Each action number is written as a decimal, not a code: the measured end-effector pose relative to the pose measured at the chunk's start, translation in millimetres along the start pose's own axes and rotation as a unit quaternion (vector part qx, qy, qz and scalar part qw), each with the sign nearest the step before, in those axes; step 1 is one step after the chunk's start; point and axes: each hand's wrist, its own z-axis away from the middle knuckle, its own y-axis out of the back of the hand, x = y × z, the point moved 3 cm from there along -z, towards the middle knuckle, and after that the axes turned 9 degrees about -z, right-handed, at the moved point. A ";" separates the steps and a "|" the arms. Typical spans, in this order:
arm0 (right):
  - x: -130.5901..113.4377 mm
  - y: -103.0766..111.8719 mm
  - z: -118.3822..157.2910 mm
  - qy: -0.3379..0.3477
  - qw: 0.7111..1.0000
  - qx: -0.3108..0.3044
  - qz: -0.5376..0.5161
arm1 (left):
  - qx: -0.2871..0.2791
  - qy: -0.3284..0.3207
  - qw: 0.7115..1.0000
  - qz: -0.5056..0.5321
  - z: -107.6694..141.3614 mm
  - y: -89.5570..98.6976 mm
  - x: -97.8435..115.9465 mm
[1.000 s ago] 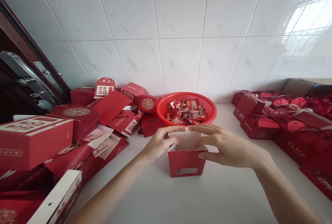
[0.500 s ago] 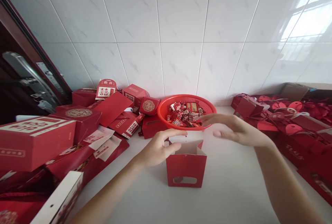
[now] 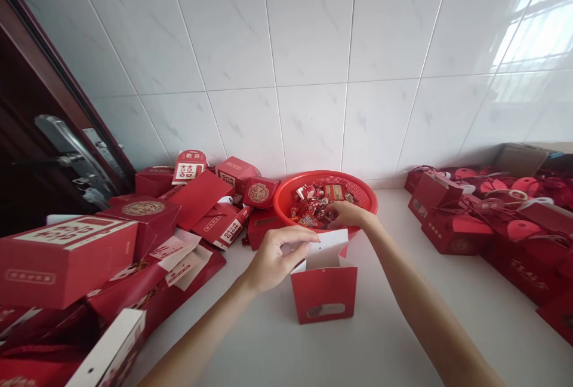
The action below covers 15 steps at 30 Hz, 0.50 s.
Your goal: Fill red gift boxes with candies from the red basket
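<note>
Fingers of our right hand (image 3: 351, 214) are curling down among the wrapped sweets (image 3: 308, 220) in the red basket (image 3: 369, 196), tips getting lost in there, so we cannot tell whether they are gripping anything. Our left hand (image 3: 271, 258) is bending over the left rim of the red box (image 3: 324, 291), thumb and forefinger sitting near each other; whether they are pinching the card, we cannot tell. Half a second ago we were seeing the right hand hanging in the air by the basket's edge; now it is dipping in while the left is staying at the rim, so, by our reading, one hand is steadying the box and the other is working the sweets. The box is standing upright on the worktop (image 3: 268, 351), mouth facing up, just in front of the basket. Its raised back panel (image 3: 333, 236) is hiding part of the basket's near side, and the right forearm (image 3: 416, 291) is passing beside it. Leftward, piled boxes (image 3: 161, 217) are crowding the worktop, a white-edged box (image 3: 110, 345) jutting up near the left forearm (image 3: 206, 321). Rightward, more red boxes (image 3: 459, 235) are heaping up, well apart from both hands, and a tiled wall (image 3: 313, 46) is closing off the back.
</note>
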 end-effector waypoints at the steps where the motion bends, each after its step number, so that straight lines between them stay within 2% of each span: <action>1: 1.7 0.3 0.0 0.000 1.000 0.011 -0.002 | -0.015 0.001 1.000 0.018 -2.9 1.5 -0.3; 3: 5.4 0.5 0.1 -0.001 0.999 0.032 -0.004 | -0.035 0.007 0.997 0.066 -12.0 6.8 -2.3; 6: 10.3 -0.3 -0.5 -0.001 0.998 0.060 -0.005 | -0.012 0.008 0.990 0.137 -37.9 19.6 -12.8; 9: 15.4 -0.9 -2.4 0.000 0.995 0.100 -0.026 | 0.014 0.042 0.994 0.097 -77.3 25.2 -35.6; 10: 17.4 -0.8 -3.2 0.000 0.992 0.116 -0.041 | -0.007 0.065 0.997 0.050 -91.0 22.1 -44.5; 12: 21.8 -0.1 -4.6 -0.004 0.986 0.147 -0.077 | -0.082 0.098 0.990 -0.060 -114.6 8.7 -60.5; 13: 24.0 0.4 -5.2 -0.010 0.983 0.159 -0.092 | -0.142 0.097 0.979 -0.109 -123.2 -1.4 -66.1; 15: 27.8 1.9 -6.1 -0.024 0.978 0.179 -0.109 | -0.287 0.083 0.939 -0.168 -131.8 -24.6 -72.4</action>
